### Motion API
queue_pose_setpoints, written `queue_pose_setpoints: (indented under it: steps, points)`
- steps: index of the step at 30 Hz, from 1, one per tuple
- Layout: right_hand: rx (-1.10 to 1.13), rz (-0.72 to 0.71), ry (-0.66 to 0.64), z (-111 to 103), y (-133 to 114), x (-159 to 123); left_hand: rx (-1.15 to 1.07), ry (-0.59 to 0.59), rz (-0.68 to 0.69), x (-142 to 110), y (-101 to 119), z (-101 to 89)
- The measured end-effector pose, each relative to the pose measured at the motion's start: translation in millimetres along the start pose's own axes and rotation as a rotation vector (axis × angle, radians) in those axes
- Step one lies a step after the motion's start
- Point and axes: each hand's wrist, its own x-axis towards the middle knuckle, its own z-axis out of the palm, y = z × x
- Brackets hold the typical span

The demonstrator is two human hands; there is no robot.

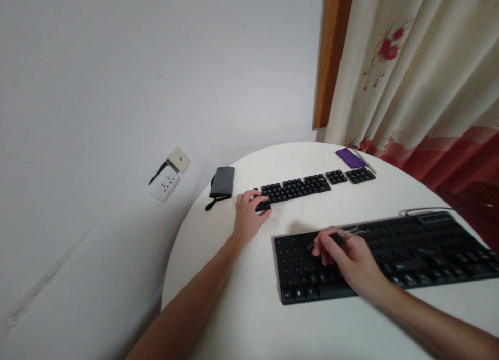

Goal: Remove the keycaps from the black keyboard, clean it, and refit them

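My left hand (248,214) rests at the left end of a block of loose black keycaps (296,190) laid out in rows on the table. Its fingers are apart, with the thumb and fingertips touching around the end keycaps. My right hand (349,253) is closed around a keycap puller (337,239) with a dark handle and thin metal wires. It hovers over the left part of a black keyboard (322,291). Many key positions there are bare of caps, while the bottom row still carries some. Fingers partly hide the puller's wire at the keyboard side.
The round white table (234,318) stands against a wall with a socket (163,183). A grey pouch (222,182) lies at the left edge. A purple cloth-like item (350,158) and a thin pale stick (365,161) lie at the back. A curtain (421,79) hangs at right.
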Motion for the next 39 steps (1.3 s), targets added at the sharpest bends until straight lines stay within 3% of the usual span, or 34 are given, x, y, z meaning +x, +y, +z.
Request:
queue_pose_setpoints:
  steps: [24, 29, 34, 39]
  points:
    - [0.051, 0.004, 0.000, -3, -2, 1, -0.002, 0.011, -0.009, 0, 1, 1.0]
    - [-0.106, -0.081, 0.028, -12, -12, 5, -0.064, 0.031, 0.045, -1, 9, -5.2]
    - [-0.309, -0.078, -0.135, -20, -20, 3, -0.219, -0.103, 0.193, -8, 37, -15.2]
    - [-0.360, -0.110, -0.307, -15, -21, 0, -0.348, -0.295, 0.326, -14, 64, -23.3]
